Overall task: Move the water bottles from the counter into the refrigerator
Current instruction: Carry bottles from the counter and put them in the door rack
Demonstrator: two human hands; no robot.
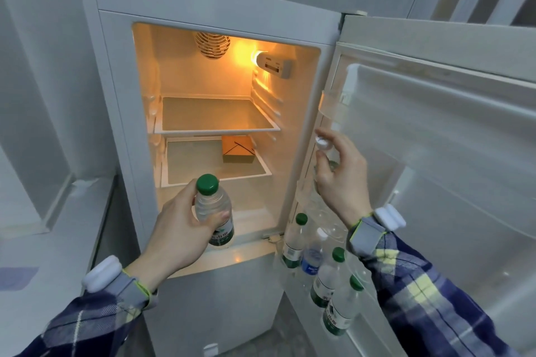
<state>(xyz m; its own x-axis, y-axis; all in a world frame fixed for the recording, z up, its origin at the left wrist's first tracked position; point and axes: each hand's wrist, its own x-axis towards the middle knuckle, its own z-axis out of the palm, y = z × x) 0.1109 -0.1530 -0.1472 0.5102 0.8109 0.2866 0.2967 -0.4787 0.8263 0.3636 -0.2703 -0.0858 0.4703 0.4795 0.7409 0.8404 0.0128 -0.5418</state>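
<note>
Fingers of the left hand (177,229) wrap a green-capped bottle (214,211) before the refrigerator (203,9). Right hand (342,174) seemingly pinches a white-capped bottle (322,143) at its open door (435,139).

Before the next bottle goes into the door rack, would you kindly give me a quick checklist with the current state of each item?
1. Refrigerator door open: ok.
2. Left hand grips green-capped bottle: ok.
3. Right hand holds white-capped bottle near door rack: ok.
4. Free room in the rack for both bottles: cannot tell.
5. Four racked bottles upright: ok.
6. Caps tight: cannot tell.
</note>
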